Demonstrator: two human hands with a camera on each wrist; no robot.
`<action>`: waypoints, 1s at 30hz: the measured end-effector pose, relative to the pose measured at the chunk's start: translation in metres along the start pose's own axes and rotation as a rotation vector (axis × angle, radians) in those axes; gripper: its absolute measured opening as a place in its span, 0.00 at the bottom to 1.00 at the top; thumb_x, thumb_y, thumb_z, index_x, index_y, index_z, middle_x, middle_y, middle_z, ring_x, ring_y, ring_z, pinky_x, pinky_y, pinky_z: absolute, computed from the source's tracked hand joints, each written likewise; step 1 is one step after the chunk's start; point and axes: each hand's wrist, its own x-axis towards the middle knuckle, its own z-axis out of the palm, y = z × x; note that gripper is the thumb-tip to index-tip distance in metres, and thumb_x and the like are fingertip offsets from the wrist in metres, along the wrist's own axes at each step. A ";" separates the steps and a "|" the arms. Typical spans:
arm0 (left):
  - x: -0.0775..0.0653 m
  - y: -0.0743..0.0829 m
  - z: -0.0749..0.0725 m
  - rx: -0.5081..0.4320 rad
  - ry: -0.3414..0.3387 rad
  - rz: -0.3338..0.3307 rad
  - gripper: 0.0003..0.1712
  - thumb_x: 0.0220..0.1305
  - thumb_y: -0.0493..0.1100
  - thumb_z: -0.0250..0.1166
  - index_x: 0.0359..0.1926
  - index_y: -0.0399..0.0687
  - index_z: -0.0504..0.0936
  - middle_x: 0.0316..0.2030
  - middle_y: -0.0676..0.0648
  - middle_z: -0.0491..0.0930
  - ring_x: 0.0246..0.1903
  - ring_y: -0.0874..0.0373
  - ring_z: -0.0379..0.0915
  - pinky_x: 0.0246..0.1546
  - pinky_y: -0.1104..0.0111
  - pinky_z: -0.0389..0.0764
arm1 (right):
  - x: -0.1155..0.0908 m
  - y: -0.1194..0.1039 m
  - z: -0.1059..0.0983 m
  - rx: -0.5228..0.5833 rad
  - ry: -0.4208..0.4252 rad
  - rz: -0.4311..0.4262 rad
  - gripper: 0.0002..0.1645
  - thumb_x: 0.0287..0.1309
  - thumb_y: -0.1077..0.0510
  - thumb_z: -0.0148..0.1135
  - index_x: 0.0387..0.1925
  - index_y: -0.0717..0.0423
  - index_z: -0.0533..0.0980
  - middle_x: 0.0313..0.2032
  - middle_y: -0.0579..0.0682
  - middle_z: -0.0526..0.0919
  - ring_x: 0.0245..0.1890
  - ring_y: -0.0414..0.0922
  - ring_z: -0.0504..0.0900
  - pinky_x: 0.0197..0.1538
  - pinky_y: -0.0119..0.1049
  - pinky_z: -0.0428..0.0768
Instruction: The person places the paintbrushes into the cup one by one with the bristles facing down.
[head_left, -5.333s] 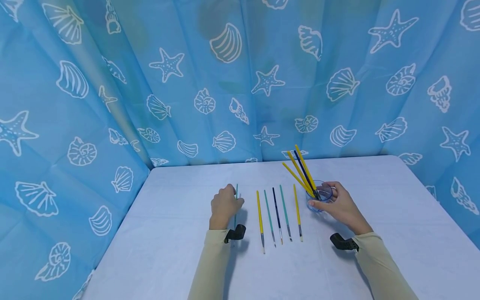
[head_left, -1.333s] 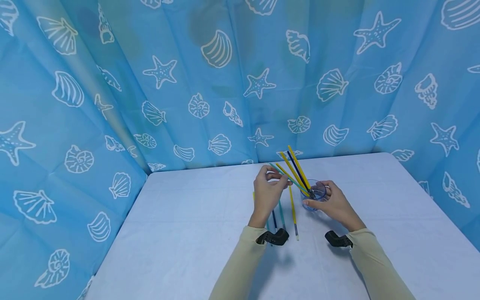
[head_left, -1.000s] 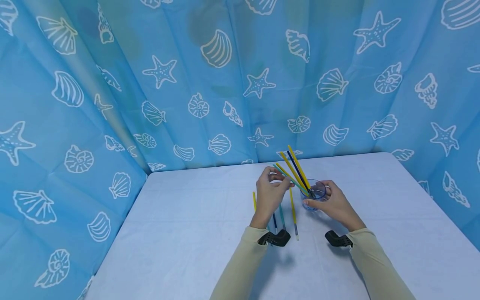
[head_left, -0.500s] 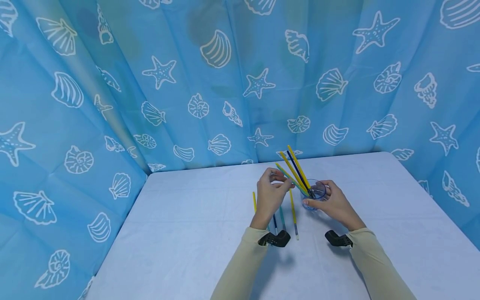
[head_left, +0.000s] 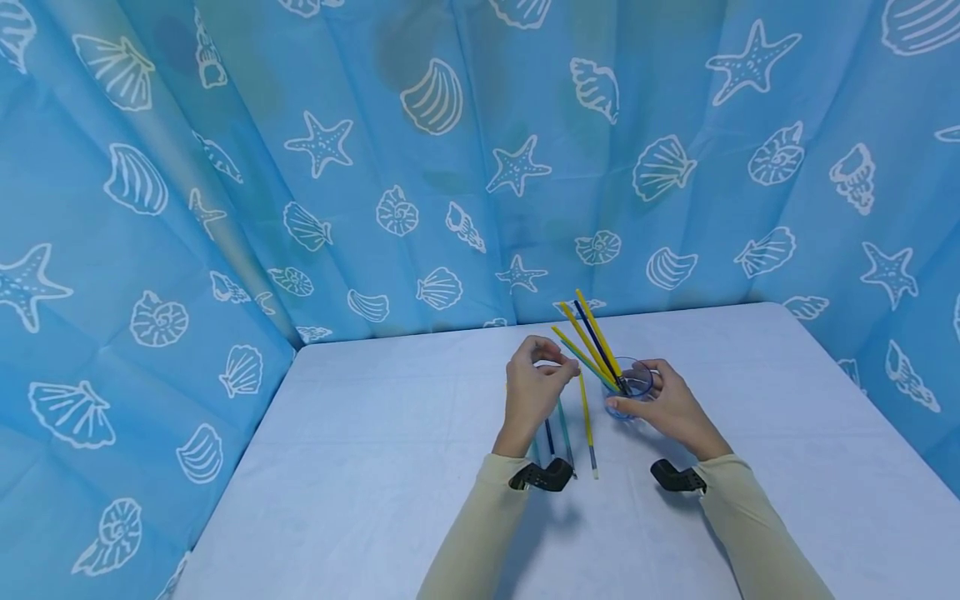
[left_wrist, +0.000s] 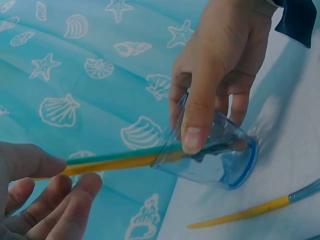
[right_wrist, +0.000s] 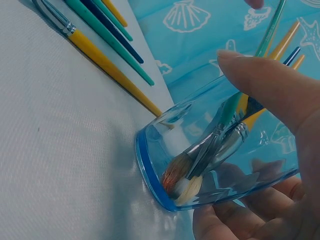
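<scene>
My right hand (head_left: 667,408) holds a clear blue plastic cup (right_wrist: 155,175) round its side, thumb across the near wall. Inside lean several paintbrushes, bristles down: yellow-handled ones (head_left: 588,321), a dark blue one (head_left: 592,333) and a green one (head_left: 577,357). My left hand (head_left: 534,387) hovers left of the cup by the handle ends, fingers loosely bent and apart from the green handle. In the left wrist view, the left hand's thumb and fingers (left_wrist: 75,200) are parted around the handle ends. The right wrist view shows the bristles (right_wrist: 182,182) at the cup's bottom.
Left of the cup, a row of paintbrushes lies on the white tablecloth (head_left: 337,467): a yellow one (head_left: 587,421), green ones and a dark blue one (head_left: 550,437). My left forearm covers part of the row. A blue seashell curtain (head_left: 480,167) hangs behind the table.
Over these seconds my left hand has lifted a green paintbrush from the row's left end and put it into the cup. It has just let go and drawn slightly left. The right hand stays on the cup.
</scene>
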 end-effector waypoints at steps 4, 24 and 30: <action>0.001 -0.004 -0.008 0.024 0.014 0.012 0.11 0.65 0.39 0.70 0.45 0.44 0.78 0.39 0.44 0.86 0.33 0.58 0.89 0.39 0.70 0.88 | 0.000 -0.001 -0.001 0.009 0.000 -0.004 0.64 0.54 0.35 0.76 0.77 0.61 0.53 0.76 0.69 0.61 0.75 0.70 0.62 0.71 0.69 0.69; 0.001 -0.039 -0.053 0.212 0.069 -0.091 0.12 0.66 0.41 0.69 0.44 0.37 0.84 0.36 0.42 0.87 0.28 0.59 0.84 0.31 0.69 0.84 | -0.001 0.000 -0.001 0.005 -0.005 0.008 0.63 0.54 0.36 0.76 0.77 0.59 0.53 0.76 0.70 0.62 0.75 0.69 0.62 0.70 0.67 0.71; 0.001 -0.050 -0.058 0.358 0.034 -0.145 0.14 0.66 0.44 0.70 0.46 0.38 0.85 0.36 0.43 0.87 0.31 0.57 0.83 0.31 0.68 0.81 | -0.002 -0.001 -0.001 0.000 -0.009 -0.001 0.63 0.55 0.36 0.75 0.79 0.57 0.52 0.75 0.70 0.62 0.75 0.69 0.62 0.69 0.68 0.71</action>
